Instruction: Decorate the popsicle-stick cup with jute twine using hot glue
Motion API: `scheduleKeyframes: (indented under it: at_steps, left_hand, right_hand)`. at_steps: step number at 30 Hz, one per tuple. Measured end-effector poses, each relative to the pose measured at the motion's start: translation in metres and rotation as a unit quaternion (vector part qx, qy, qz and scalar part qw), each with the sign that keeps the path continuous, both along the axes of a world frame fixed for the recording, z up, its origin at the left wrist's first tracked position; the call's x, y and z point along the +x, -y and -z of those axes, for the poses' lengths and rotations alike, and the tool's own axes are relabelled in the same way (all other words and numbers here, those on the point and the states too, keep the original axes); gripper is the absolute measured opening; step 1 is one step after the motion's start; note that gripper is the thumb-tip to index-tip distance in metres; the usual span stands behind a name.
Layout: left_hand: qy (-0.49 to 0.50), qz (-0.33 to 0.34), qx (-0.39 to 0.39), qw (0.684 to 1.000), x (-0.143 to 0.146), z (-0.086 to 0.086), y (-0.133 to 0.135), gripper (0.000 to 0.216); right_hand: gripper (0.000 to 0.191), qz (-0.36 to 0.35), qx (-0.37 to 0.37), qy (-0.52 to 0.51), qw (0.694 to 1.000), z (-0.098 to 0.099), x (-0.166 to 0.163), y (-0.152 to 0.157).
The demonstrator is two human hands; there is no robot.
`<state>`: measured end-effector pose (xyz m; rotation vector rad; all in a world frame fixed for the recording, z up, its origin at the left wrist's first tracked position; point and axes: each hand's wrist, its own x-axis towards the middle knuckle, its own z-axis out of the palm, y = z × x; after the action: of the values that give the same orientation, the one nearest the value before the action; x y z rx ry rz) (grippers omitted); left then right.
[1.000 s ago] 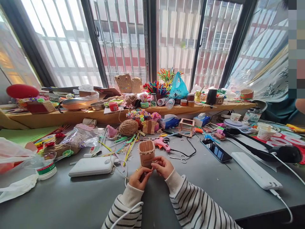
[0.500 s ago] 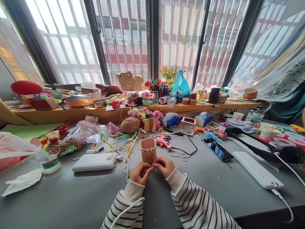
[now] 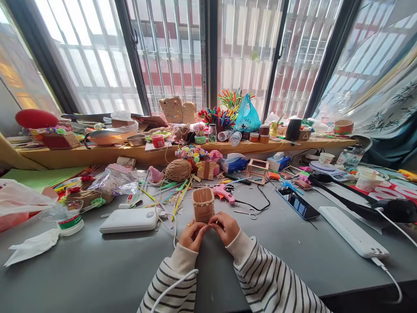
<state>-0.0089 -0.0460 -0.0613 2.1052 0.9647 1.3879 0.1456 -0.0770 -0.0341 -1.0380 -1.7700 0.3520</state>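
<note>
A small brown open-topped box (image 3: 203, 205), trimmed with twine along its rim and edges, stands on the grey table just beyond my fingers. My left hand (image 3: 193, 234) is closed in a pinch at its near side, a ring on one finger. Meeting it fingertip to fingertip, my right hand (image 3: 224, 227) is pinched too. Whatever lies between the fingertips is too small to make out. Behind the box is a pink glue gun (image 3: 224, 193), and a pair of small scissors (image 3: 250, 213) lies to its right.
A white power bank (image 3: 129, 220) lies left of my hands, near a ball of twine (image 3: 178, 170) and scattered coloured strips. On the right are a phone (image 3: 298, 203) and a long white power bank (image 3: 353, 232). A white cable (image 3: 174, 289) crosses my left sleeve.
My left hand has shifted very slightly, and its fingers now meet the right hand's fingertips more closely. The box has stayed in place.
</note>
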Motion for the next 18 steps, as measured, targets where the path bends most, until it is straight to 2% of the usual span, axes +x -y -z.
scheduleKeyframes:
  at_steps: [8,14,18]
  left_hand:
    - [0.004,-0.039,0.002,0.999,0.0000,0.0013,0.0017,0.035]
    - [-0.002,-0.068,0.025,0.997,-0.0035,0.0000,0.0004,0.034]
    - [-0.007,-0.070,0.059,0.996,-0.0027,-0.0009,0.0020,0.033]
  right_hand:
    - [0.021,-0.011,0.046,0.048,0.998,0.0008,0.0009,0.0005]
    - [0.023,-0.006,0.027,0.070,0.997,-0.0016,0.0002,0.0044]
    - [0.034,0.004,0.015,0.084,0.996,0.0004,-0.0017,0.0047]
